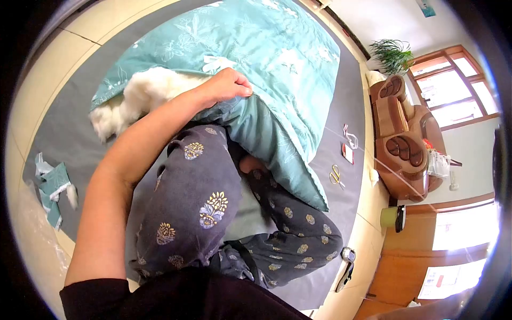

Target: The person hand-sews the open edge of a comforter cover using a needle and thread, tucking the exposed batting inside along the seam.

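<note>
My left hand [230, 88] reaches across from the left, its fingers closed on the open edge of a teal cover [288, 69] with white flower prints. White fluffy filling [152, 90] shows out of the cover's opening, under and left of my forearm. The cover's folded edge runs down to a corner near my bent knee. A thin pale thread [392, 172] stretches from near the cover toward the lower right. At the bottom right edge, a blurred skin-toned shape [445, 309] looks like part of my right arm or hand; its fingers cannot be made out.
Gold-handled scissors [335, 175], a small red and white packet [348, 153] and a pale strip lie on the grey mat [349, 106]. Teal scraps [53, 186] lie at left. Beyond are a brown sofa [392, 114], a green bin [389, 217] and a plant [392, 56].
</note>
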